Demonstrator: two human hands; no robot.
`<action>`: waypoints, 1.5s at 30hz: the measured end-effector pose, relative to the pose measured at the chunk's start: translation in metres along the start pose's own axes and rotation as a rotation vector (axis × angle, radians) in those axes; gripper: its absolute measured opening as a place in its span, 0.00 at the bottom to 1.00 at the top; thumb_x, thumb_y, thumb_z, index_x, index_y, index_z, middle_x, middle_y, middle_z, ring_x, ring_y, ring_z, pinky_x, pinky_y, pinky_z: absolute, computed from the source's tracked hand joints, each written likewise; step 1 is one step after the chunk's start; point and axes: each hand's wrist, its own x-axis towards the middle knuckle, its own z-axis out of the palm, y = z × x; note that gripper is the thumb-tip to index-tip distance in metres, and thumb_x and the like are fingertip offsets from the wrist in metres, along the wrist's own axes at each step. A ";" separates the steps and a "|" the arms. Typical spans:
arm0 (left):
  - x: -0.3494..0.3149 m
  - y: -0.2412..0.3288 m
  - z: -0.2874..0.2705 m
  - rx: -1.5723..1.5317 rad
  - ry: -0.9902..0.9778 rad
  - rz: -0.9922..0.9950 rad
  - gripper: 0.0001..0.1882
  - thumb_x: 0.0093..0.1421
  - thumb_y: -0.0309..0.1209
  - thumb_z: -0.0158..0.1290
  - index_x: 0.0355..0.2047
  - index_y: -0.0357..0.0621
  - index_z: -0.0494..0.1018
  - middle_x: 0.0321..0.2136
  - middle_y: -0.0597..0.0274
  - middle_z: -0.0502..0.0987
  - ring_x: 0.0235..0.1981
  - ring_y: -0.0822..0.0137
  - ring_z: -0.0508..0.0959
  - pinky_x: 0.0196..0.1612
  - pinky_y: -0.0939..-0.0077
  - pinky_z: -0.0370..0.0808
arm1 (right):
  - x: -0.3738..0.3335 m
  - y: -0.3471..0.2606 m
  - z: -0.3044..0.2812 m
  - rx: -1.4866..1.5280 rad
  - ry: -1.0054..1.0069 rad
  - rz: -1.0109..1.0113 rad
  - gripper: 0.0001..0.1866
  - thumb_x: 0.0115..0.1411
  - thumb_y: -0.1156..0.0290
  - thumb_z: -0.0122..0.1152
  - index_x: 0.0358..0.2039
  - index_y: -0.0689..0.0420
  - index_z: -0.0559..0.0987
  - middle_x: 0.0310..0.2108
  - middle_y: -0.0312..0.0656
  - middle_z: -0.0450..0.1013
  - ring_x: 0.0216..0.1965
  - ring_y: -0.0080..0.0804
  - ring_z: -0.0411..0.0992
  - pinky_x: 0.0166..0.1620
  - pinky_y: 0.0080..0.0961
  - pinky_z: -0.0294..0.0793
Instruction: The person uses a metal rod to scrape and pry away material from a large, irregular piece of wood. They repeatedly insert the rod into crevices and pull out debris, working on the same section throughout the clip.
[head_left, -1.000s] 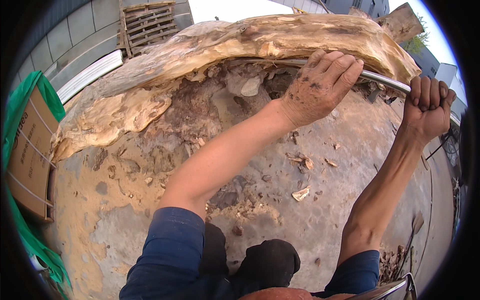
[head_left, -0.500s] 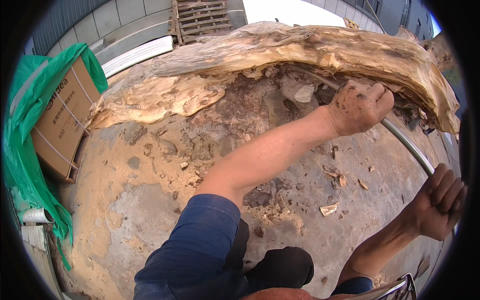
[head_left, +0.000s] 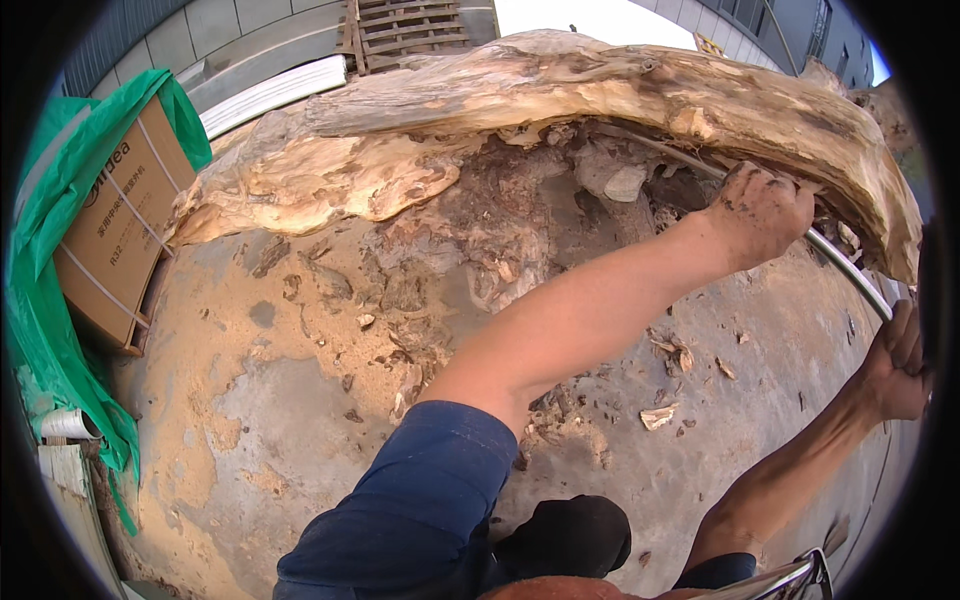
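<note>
My left hand [head_left: 765, 216] is wrapped round a long metal bar [head_left: 850, 270] at the right, close under the big log. Lower down the same bar, at the right rim, my right hand [head_left: 898, 365] is closed on it as well, partly cut off by the dark edge. The bar's far part reaches in beneath the underside of the log [head_left: 560, 95], where its tip is hard to make out. This log is pale, stripped of bark and curved, lying across the far side. Dark, crumbly rotten wood [head_left: 500, 190] shows in the hollow below it.
Wood chips [head_left: 658, 416] and sawdust are scattered over the concrete ground [head_left: 300, 410]. A cardboard box [head_left: 125, 220] under a green sheet [head_left: 40, 270] stands at the left. Behind the log are a wooden pallet [head_left: 410, 30] and a white panel [head_left: 275, 92].
Both hands have moved up and to the right with the bar, still gripping it. The view has shifted slightly. The log shows no clear movement of its own.
</note>
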 end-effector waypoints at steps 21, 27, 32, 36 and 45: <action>-0.039 0.038 -0.050 -0.018 0.066 0.126 0.14 0.54 0.21 0.59 0.43 0.35 0.76 0.20 0.64 0.69 0.18 0.68 0.74 0.18 0.73 0.70 | -0.080 -0.018 0.081 0.030 0.038 -0.079 0.20 0.75 0.62 0.50 0.23 0.48 0.63 0.11 0.27 0.50 0.12 0.20 0.43 0.19 0.22 0.48; -0.014 0.016 -0.039 -0.011 0.221 0.218 0.13 0.55 0.22 0.59 0.41 0.37 0.75 0.20 0.65 0.67 0.17 0.69 0.72 0.18 0.72 0.69 | -0.079 -0.014 0.100 -0.045 0.005 -0.151 0.21 0.75 0.61 0.49 0.21 0.46 0.61 0.10 0.26 0.48 0.11 0.20 0.40 0.20 0.22 0.45; -0.079 -0.024 -0.040 -0.028 -0.016 0.023 0.13 0.55 0.24 0.62 0.41 0.38 0.75 0.21 0.60 0.73 0.19 0.61 0.78 0.19 0.69 0.75 | -0.088 0.058 0.104 -0.028 0.064 0.070 0.22 0.78 0.54 0.39 0.25 0.48 0.62 0.12 0.27 0.48 0.13 0.20 0.42 0.21 0.23 0.46; -0.095 -0.014 -0.052 -0.023 0.023 0.024 0.12 0.56 0.25 0.63 0.40 0.39 0.75 0.22 0.60 0.73 0.19 0.61 0.79 0.19 0.69 0.75 | -0.088 0.053 0.106 -0.004 0.026 0.093 0.22 0.78 0.52 0.41 0.25 0.48 0.62 0.12 0.27 0.49 0.12 0.19 0.42 0.18 0.22 0.45; -0.033 0.003 -0.060 -0.103 0.275 0.040 0.10 0.59 0.29 0.64 0.36 0.40 0.75 0.20 0.65 0.68 0.16 0.69 0.73 0.17 0.74 0.69 | -0.064 0.003 0.139 -0.047 -0.052 -0.146 0.19 0.67 0.71 0.55 0.19 0.46 0.64 0.08 0.26 0.52 0.07 0.15 0.45 0.14 0.17 0.44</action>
